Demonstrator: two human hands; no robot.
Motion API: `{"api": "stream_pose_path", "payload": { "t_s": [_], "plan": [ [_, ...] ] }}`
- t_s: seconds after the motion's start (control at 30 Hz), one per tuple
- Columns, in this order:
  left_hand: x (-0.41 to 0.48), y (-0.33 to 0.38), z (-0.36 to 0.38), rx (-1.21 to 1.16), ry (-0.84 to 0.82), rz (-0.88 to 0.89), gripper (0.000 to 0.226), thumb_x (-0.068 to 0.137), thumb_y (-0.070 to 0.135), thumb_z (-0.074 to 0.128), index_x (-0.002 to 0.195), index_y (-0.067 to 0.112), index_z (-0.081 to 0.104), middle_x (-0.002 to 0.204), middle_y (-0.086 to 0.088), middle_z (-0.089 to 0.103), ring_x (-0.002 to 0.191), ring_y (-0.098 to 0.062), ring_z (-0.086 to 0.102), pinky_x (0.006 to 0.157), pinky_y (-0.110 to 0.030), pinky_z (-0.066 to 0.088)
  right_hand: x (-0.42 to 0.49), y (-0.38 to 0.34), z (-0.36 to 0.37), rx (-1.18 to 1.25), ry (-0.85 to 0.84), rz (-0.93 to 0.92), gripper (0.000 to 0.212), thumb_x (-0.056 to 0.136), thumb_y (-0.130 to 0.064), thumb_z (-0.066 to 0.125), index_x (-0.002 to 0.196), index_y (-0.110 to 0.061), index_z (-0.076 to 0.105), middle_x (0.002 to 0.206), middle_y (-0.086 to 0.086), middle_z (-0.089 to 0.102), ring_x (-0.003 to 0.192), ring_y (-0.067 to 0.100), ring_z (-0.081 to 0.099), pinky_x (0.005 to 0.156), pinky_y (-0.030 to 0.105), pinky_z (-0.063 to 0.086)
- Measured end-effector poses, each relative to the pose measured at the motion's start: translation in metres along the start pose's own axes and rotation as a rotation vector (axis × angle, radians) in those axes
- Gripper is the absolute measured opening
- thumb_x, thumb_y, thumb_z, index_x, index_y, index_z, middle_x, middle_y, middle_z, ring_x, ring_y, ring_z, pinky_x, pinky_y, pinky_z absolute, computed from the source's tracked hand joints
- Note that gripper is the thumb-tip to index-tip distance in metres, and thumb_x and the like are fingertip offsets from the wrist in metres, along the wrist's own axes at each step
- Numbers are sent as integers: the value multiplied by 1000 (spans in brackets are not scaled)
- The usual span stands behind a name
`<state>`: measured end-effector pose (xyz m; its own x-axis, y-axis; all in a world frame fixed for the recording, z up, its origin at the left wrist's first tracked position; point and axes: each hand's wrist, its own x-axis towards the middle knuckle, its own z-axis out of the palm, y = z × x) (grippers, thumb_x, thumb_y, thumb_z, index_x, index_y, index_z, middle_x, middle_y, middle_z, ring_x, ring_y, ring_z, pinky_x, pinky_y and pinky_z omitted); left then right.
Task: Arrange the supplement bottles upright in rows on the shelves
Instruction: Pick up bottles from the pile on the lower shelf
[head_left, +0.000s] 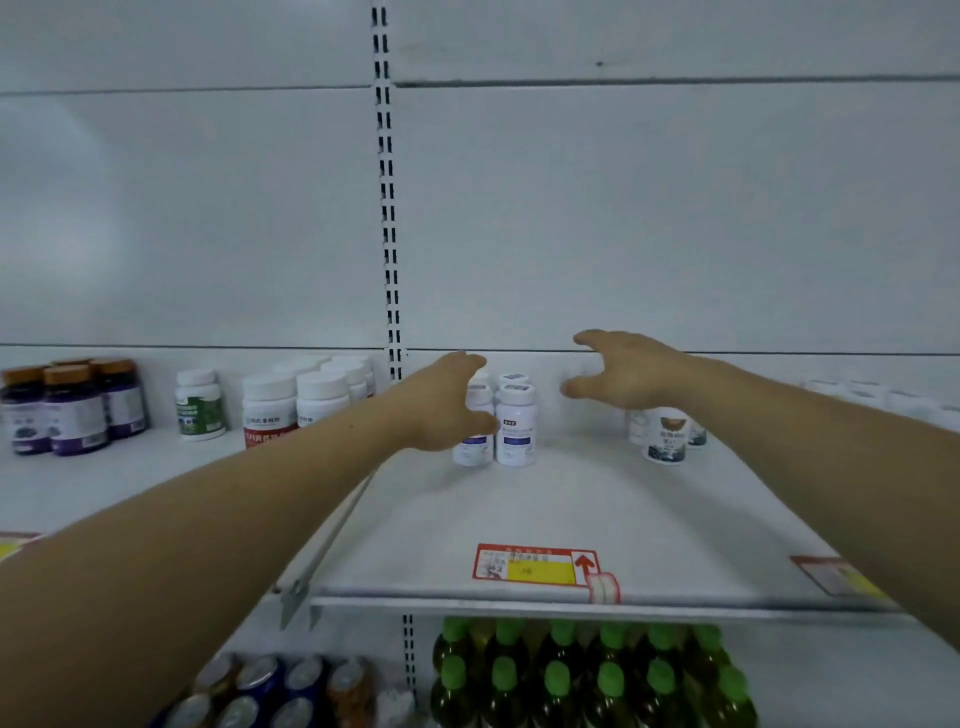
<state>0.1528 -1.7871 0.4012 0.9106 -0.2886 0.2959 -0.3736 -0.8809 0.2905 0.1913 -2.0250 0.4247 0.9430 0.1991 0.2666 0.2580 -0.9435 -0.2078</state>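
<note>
White supplement bottles (514, 421) stand clustered upright near the back edge of the shelf (467, 519) — left grip (447, 402) spread open, thumb against the front-left one; right grip (623, 371) hovers open just beside them.

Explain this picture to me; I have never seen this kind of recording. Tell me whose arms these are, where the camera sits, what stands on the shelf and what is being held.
There is no machine here. A person wears one camera on the head, so you see their own two bare arms reaching forward. On the white shelf supplement bottles stand upright: a blue-labelled cluster in the middle, and to the left red-labelled ones, a green-labelled one and dark purple ones. The left hand is at the cluster with its fingers extended. The right hand hovers open. Neither hand holds anything.
</note>
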Motion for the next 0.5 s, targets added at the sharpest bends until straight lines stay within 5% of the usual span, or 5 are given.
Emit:
{"api": "stream_pose_path", "payload": {
  "t_s": [0.23, 0.5],
  "plan": [
    [1, 48, 21, -115, -46, 114, 75, 84, 44, 64, 145, 23, 27, 152, 4, 27, 134, -18, 34, 96, -23, 25, -38, 48, -17, -47, 12, 153, 79, 83, -55, 59, 148, -25, 25, 151, 6, 32, 135, 25, 34, 104, 34, 30],
    [35, 93, 68, -163, -146, -1, 79, 83, 49, 62, 147, 25, 22, 149, 0, 34, 127, -21, 42, 90, -22, 29, -37, 109, -7, 5, -1, 152, 94, 73, -61, 65, 149, -25, 22, 155, 0, 26, 138, 21, 30, 102, 33, 30]
  ]
}}
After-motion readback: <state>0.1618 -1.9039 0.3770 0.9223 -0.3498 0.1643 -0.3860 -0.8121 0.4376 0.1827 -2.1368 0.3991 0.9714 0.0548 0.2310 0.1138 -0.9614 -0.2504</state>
